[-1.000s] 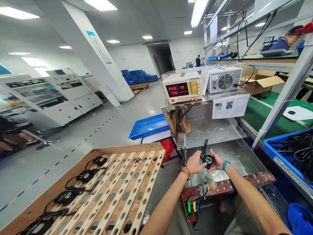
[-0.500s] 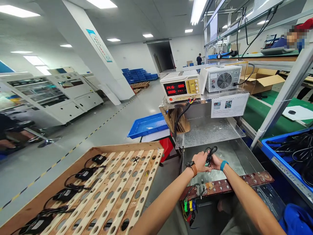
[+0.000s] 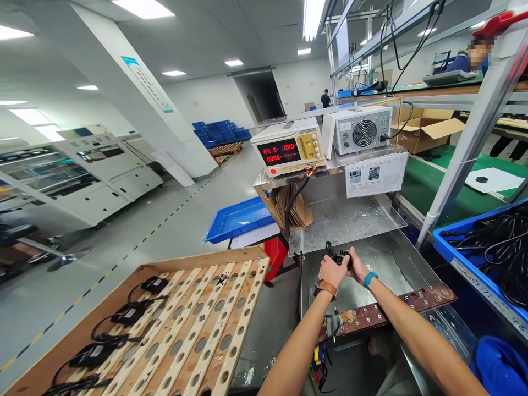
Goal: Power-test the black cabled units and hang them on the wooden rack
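A coiled black cable [image 3: 339,256] is held between both hands above the metal work surface [image 3: 381,258]. My left hand [image 3: 332,270], with a brown strap at the wrist, is closed round the cable's left part. Beside it my right hand [image 3: 358,266], wearing a teal wristband, has its fingers closed at the cable's right end; the fingertips are partly hidden. Nearer to me, a reddish-brown strip with metal studs [image 3: 371,315] lies across the surface. A short lead with a plug [image 3: 335,319] is attached at its left end.
Left stands a wooden slatted rack [image 3: 206,308] with several black power adapters [image 3: 127,314]. A power supply [image 3: 284,148] with red digits sits on a metal shelf ahead. Blue bins, one full of black cables [image 3: 509,258], stand on the right. A person sits beyond the bench.
The cable has been turned in my hands; its loops now point left and away rather than up to the right. My left hand has rolled over it. The view has shifted slightly right.
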{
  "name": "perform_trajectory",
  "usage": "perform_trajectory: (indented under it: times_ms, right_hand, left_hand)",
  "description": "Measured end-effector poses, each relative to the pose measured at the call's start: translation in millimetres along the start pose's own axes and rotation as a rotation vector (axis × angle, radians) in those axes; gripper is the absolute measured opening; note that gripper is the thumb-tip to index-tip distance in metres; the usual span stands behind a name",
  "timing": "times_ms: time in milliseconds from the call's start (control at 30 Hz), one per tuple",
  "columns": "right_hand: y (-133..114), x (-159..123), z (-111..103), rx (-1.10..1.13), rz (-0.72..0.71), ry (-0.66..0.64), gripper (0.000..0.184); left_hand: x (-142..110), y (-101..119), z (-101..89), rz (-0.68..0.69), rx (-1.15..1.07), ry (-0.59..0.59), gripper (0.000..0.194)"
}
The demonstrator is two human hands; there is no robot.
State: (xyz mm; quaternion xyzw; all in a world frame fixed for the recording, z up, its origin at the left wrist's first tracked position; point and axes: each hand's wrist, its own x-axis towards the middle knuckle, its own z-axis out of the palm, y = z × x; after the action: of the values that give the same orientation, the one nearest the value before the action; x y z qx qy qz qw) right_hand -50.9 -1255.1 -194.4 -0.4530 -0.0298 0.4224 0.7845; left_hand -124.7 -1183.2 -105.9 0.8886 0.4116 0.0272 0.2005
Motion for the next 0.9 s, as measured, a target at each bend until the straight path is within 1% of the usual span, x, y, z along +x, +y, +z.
perform_trajectory:
  times_ms: [100, 200, 333, 467, 567, 667, 833, 900]
  right_hand:
    - [2, 2, 2, 0.005, -0.063, 0.057, 0.052]
    - [4, 5, 4, 0.034, -0.091, 0.093, 0.053]
    - [4, 7, 5, -0.005, -0.145, 0.085, 0.053]
    - [3, 4, 6, -0.017, -0.228, 0.074, 0.052]
    - [2, 3, 7, 0.006, -0.228, 0.066, 0.051]
    - [0, 3, 6, 0.019, -0.218, 0.065, 0.051]
    - [2, 8, 5, -0.037, -0.194, 0.098, 0.061]
    - [5, 10, 5, -0.075, -0.206, 0.123, 0.063]
  left_hand:
    - [4, 8, 1.3, -0.034, -0.012, -0.023, 0.074]
    - [8, 12, -0.3, -0.057, -0.035, -0.033, 0.075]
    - [13, 14, -2.7, -0.091, -0.059, -0.027, 0.068]
    - [15, 15, -3.2, -0.086, -0.093, -0.052, 0.065]
    - [16, 14, -1.7, -0.094, -0.127, -0.052, 0.063]
    - [16, 12, -0.1, -0.079, -0.166, -0.045, 0.057]
    - [18, 7, -0.3, -0.104, -0.228, 0.002, 0.055]
    - [19, 6, 0.3, -0.117, -0.252, 0.017, 0.054]
